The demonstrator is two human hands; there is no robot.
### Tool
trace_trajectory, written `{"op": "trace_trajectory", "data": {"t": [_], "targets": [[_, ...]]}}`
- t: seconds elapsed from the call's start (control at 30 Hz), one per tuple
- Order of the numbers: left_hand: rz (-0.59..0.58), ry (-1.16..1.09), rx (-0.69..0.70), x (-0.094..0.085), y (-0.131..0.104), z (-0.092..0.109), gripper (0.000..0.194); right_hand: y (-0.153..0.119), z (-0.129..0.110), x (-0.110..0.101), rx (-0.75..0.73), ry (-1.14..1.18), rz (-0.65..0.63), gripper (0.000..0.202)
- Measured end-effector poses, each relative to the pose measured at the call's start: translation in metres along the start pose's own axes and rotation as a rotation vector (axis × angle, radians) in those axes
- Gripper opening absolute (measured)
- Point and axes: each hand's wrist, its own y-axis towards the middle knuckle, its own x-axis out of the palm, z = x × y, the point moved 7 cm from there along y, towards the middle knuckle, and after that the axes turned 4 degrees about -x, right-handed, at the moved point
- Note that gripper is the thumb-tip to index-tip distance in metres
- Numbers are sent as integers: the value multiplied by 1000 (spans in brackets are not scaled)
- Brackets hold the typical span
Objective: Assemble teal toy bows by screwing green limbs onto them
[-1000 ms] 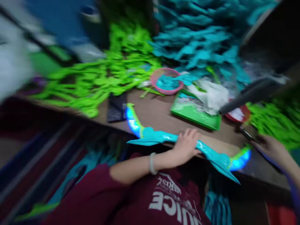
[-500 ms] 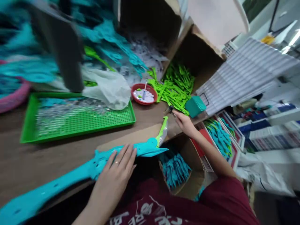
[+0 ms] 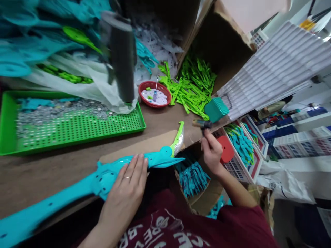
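Observation:
My left hand (image 3: 130,184) lies flat, fingers stretched out, on a long turquoise plastic piece (image 3: 69,194) that runs along the table's near edge. At that piece's right end, a bright green part (image 3: 178,137) with a silvery, shiny face sticks up at an angle. To the right, my right hand (image 3: 212,150) is closed around a small tool (image 3: 206,124) with a black section and a tan or brassy end; its exact kind is unclear. The tool is held above the table's right edge, apart from the turquoise piece.
A green perforated tray (image 3: 116,131) holds small metal parts. Behind it hangs a dark cylindrical device (image 3: 122,58). A red basket (image 3: 165,100) holds white pieces and a screwdriver (image 3: 155,94). Green plastic parts (image 3: 191,93) lie piled near a teal basket (image 3: 216,108). Below is a box of turquoise parts (image 3: 192,177).
My right hand has drawn back toward my body with the small tool in it, away from the green pile. My left hand stays on the turquoise piece. The view has shifted slightly.

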Motion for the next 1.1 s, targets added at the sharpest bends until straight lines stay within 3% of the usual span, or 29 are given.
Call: {"op": "trace_trajectory", "data": {"t": [0.13,0.27,0.3,0.4,0.5,0.6,0.67,0.8,0.9,0.97,1.03,1.1], "targets": [[-16,-18,-17,2,-2,-2,64,-22,-40,13,-95,78,-296,36],[-30,-49,-26,8,-3,-4,68,-27,-57,2,-82,164,-102,39],[-30,-53,-34,9,-2,-4,68,-28,-61,6,-106,177,-139,39],[-40,-56,-62,10,1,0,63,-25,-69,28,-132,167,-445,37],[-16,-28,-69,-6,-2,2,48,-5,-80,28,-108,186,-488,36],[85,80,-118,-37,-18,-3,36,23,-115,27,-255,254,-454,40],[135,159,-179,-54,-35,-8,33,39,-147,38,-386,305,-465,44],[128,200,-302,-53,-59,-15,36,70,-228,85,-570,493,-483,49],[173,241,-403,-39,-62,-21,34,79,-302,143,-730,614,-681,41],[203,266,-365,-29,-57,-18,29,80,-340,181,-788,650,-788,38],[229,279,-299,-24,-51,-14,25,83,-360,217,-735,674,-761,41],[271,291,-257,-25,-47,-11,23,87,-363,251,-631,681,-677,45]]}}
